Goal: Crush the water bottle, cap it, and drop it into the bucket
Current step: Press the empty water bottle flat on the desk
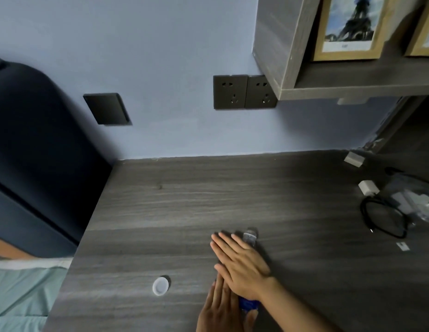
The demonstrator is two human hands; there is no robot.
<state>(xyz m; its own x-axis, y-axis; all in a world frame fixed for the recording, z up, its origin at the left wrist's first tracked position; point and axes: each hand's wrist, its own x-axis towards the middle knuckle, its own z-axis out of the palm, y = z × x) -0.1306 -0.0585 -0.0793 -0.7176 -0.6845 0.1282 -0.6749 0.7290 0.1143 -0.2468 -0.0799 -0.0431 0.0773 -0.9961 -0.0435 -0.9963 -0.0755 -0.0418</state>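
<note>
A clear plastic water bottle (250,237) with a blue label lies on its side on the grey wooden desk (184,200), neck pointing away from me and uncapped. My right hand (242,262) lies flat on top of it, fingers straight, covering most of the body. My left hand (223,310) rests flat beside and partly under the right one, at the bottle's lower end, thumb near the blue label. The white cap (160,286) sits loose on the desk to the left, apart from both hands. No bucket is in view.
A black cable (383,219), a white charger (367,187) and clear plastic packets lie at the desk's right side. Wall sockets (243,92) and a shelf (352,89) with framed pictures are above. A dark headboard and a bed are to the left.
</note>
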